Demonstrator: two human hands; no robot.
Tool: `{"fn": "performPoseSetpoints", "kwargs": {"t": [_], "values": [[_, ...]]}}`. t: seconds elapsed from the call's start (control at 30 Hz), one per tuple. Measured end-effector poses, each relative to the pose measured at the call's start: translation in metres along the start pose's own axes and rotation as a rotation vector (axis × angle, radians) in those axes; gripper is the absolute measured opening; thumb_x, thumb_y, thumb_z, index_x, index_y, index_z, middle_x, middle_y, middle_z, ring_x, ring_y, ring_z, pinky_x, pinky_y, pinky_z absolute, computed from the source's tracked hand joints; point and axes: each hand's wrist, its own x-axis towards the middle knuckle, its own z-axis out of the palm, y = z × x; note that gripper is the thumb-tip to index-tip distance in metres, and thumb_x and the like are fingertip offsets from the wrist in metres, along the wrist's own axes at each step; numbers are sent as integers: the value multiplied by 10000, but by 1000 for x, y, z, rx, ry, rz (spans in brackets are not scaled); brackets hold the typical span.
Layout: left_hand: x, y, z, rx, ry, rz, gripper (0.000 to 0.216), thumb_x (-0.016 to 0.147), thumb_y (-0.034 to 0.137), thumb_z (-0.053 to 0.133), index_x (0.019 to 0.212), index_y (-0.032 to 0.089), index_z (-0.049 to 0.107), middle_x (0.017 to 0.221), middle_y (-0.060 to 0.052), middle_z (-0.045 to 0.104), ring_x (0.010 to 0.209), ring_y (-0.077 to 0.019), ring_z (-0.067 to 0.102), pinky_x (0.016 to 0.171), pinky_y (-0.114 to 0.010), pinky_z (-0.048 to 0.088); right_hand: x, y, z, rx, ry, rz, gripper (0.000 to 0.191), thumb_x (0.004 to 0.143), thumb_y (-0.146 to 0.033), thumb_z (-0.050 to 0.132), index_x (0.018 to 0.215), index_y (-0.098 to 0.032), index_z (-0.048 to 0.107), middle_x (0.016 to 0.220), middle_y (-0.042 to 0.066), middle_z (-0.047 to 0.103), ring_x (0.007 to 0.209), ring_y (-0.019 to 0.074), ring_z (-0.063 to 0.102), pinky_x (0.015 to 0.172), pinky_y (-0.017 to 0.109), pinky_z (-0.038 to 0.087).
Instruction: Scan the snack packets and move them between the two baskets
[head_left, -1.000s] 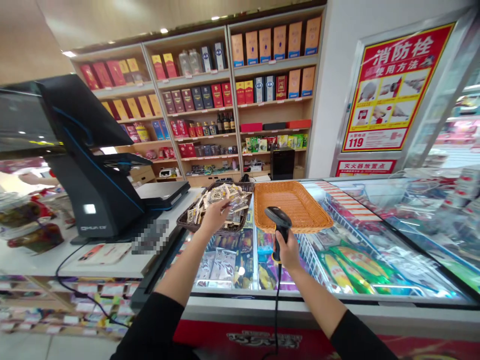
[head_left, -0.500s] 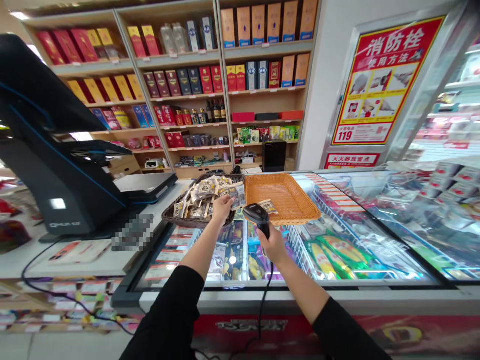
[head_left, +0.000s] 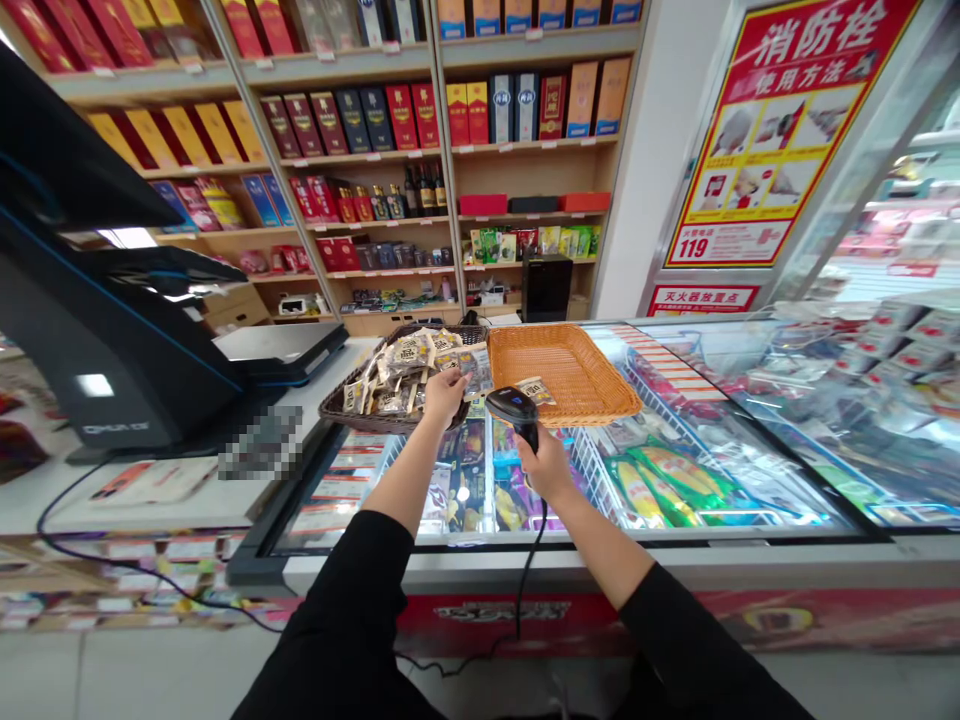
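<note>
My right hand point(head_left: 547, 464) is wrapped round the handle of a black barcode scanner point(head_left: 514, 404), whose cable hangs down in front of the freezer. The scanner's head is over the near left corner of an orange wicker basket point(head_left: 581, 365), where one small snack packet point(head_left: 535, 391) lies. At the right side of a dark brown wicker basket point(head_left: 352, 418), my left hand point(head_left: 445, 394) is closed with its fingertips on a clear snack packet point(head_left: 475, 368). Similar snack packets point(head_left: 411, 354) are heaped in that dark basket.
Both baskets rest on the glass top of a chest freezer point(head_left: 570, 560) holding frozen goods. A black scale with a screen point(head_left: 112, 340) stands on the counter at left. Behind are shelves of boxed bottles point(head_left: 375, 120). A red fire-hydrant sign point(head_left: 787, 130) hangs at right.
The view has tilted downward slightly. Both hands keep nearly the same places relative to the baskets, and the scanner remains in my right hand.
</note>
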Motion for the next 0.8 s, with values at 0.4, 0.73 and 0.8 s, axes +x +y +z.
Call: {"fn": "performPoseSetpoints", "kwargs": {"t": [0.4, 0.73, 0.8], "values": [[-19, 50, 47, 498, -105, 496, 384, 859, 160, 412, 1175, 263, 605, 1187, -29, 621, 1096, -180, 560, 963, -304, 395, 17, 12, 0, 634, 485, 207, 293, 827, -497, 479, 750, -223, 412, 507, -64, 485, 352, 118, 454, 380, 236, 388], [-7, 66, 59, 902, -380, 335, 413, 786, 138, 435, 1108, 283, 649, 1045, -67, 675, 974, -212, 611, 825, -281, 448, 25, 22, -5, 661, 571, 320, 312, 799, -516, 511, 744, -223, 419, 511, -63, 499, 332, 128, 470, 344, 241, 381], [-1, 73, 33, 927, -183, 326, 375, 821, 196, 404, 1100, 261, 647, 1101, -76, 642, 1016, -219, 584, 833, -294, 448, 24, 21, -2, 670, 550, 302, 324, 801, -527, 509, 735, -221, 424, 502, -60, 499, 341, 126, 469, 354, 241, 383]]}}
